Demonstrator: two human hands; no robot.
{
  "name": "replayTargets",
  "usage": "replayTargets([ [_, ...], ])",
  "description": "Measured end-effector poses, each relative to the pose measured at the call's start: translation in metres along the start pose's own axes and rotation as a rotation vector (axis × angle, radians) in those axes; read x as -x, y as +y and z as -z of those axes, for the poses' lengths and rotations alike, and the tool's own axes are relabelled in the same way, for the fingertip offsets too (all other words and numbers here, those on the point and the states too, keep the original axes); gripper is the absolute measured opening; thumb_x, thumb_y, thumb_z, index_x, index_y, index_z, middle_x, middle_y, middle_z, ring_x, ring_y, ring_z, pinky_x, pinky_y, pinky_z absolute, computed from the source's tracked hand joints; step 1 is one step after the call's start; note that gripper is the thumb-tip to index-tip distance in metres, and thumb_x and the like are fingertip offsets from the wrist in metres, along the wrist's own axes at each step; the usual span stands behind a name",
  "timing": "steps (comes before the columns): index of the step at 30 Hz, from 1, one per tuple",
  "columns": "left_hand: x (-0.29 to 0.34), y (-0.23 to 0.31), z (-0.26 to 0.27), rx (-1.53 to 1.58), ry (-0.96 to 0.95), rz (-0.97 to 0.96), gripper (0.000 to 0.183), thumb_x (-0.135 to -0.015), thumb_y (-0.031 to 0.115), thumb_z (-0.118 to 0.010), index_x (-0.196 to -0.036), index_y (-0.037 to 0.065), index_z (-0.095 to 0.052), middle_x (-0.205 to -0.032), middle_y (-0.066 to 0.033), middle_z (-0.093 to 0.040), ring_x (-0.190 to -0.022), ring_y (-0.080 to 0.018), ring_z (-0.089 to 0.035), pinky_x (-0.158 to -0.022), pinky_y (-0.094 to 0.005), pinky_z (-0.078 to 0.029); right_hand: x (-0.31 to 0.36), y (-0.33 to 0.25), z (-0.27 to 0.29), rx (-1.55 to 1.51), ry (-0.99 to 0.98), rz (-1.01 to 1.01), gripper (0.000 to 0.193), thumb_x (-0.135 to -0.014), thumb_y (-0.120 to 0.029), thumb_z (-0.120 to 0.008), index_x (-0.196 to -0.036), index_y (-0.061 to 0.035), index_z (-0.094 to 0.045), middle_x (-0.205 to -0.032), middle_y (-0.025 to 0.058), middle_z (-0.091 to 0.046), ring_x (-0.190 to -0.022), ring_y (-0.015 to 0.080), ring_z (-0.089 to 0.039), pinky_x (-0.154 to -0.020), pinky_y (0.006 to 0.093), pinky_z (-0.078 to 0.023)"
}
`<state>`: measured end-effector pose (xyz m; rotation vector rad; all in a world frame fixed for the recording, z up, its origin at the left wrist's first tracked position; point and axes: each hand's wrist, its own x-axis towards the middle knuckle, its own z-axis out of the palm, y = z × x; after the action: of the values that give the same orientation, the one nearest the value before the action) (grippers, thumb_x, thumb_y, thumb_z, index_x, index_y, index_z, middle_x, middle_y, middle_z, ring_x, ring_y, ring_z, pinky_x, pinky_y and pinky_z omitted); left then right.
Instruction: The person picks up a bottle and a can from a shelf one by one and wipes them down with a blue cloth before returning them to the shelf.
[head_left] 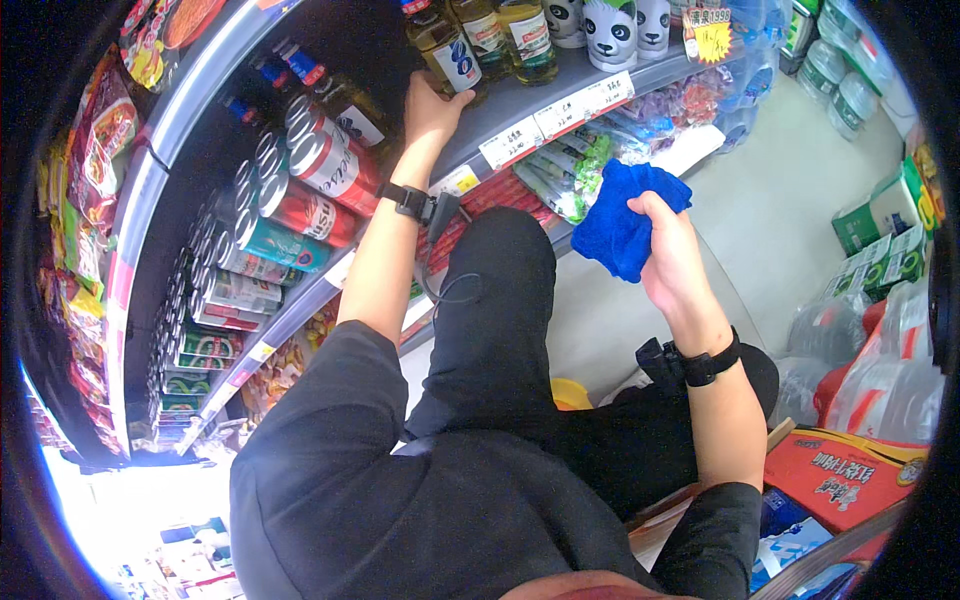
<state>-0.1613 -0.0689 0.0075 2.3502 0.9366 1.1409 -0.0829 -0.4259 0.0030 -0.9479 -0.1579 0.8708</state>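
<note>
Our right hand clasps a folded, bright blue fabric cloth, thumb pressed on top, and holds it in the air in front of the shelving, above the floor. Our left hand touches the base of a golden glass bottle with a white-and-blue label; its thumb lies across the bottle's lower front, but we cannot tell how firmly it grips.

That bottle stands on a dark grey shelf edged with white price labels. Beside it, to the right, are two more golden bottles, then white panda-faced containers. To the left, rows of red, teal and green drink cans bend with the fisheye view, and colourful snack packets hang at the far left. Past the shelving we see a pale floor; at the right are clear plastic bottles and a red cardboard box.

Our left arm stretches forward over the shelf edge; our right arm bends up beside our black-trousered knees. Both wrists wear black straps with small devices, below short black sleeves.
</note>
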Motion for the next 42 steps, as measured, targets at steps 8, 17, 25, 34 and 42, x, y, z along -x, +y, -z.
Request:
replayTargets([
  [8, -0.002, -0.006, -0.001, 0.028, -0.073, 0.014, 0.059, -0.075, 0.018, -0.089, -0.12, -0.005, -0.058, -0.109, -0.0203, -0.073, -0.095, -0.0315, -0.072, -0.084, -0.0406, -0.056, -0.002, 0.006, -0.001, 0.029, 0.017, 0.002, 0.029, -0.086, -0.007, -0.058, -0.114, -0.0045, -0.064, -0.101, 0.0052, -0.068, -0.091, 0.0192, -0.067, -0.082, 0.0359, -0.057],
  [17, -0.006, -0.016, -0.006, 0.041, -0.075, -0.002, 0.056, -0.076, 0.018, -0.088, -0.119, -0.004, -0.059, -0.109, -0.019, -0.073, -0.095, -0.0287, -0.071, -0.084, -0.0393, -0.056, -0.004, 0.004, -0.001, 0.032, 0.007, -0.002, 0.031, -0.086, -0.008, -0.059, -0.116, -0.0031, -0.063, -0.103, 0.007, -0.068, -0.091, 0.0208, -0.068, -0.082, 0.0371, -0.057],
  [25, 0.025, 0.035, 0.02, 0.072, 0.244, -0.144, 0.055, -0.08, 0.022, -0.085, -0.121, -0.004, -0.061, -0.104, -0.01, -0.065, -0.079, -0.0184, -0.061, -0.075, -0.0342, -0.053, -0.008, -0.009, 0.013, 0.028, -0.011, 0.038, 0.03, -0.085, -0.009, -0.057, -0.114, -0.0024, -0.063, -0.101, 0.0089, -0.069, -0.089, 0.0226, -0.069, -0.082, 0.0385, -0.058],
  [34, 0.164, 0.209, 0.132, 1.432, -0.852, -0.749, 0.03, -0.091, 0.01, -0.071, -0.118, -0.002, -0.066, -0.106, -0.0088, -0.063, -0.078, -0.0132, -0.06, -0.069, -0.0279, -0.05, 0.006, -0.102, 0.057, -0.562, -0.851, 0.312, 0.069, -0.1, -0.041, -0.047, -0.156, -0.0008, -0.037, -0.163, 0.0182, -0.035, -0.151, 0.0361, -0.031, -0.127, 0.0532, -0.013],
  [42, 0.186, 0.246, 0.151, 1.574, -0.913, -0.906, 0.034, -0.091, 0.01, -0.071, -0.121, -0.002, -0.063, -0.11, -0.011, -0.063, -0.086, -0.0157, -0.06, -0.075, -0.0299, -0.05, -0.023, -0.082, 0.056, -0.479, -0.56, 0.253, 0.051, -0.104, -0.032, -0.05, -0.149, -0.0077, -0.047, -0.153, 0.0112, -0.05, -0.141, 0.0314, -0.046, -0.119, 0.0543, -0.031],
])
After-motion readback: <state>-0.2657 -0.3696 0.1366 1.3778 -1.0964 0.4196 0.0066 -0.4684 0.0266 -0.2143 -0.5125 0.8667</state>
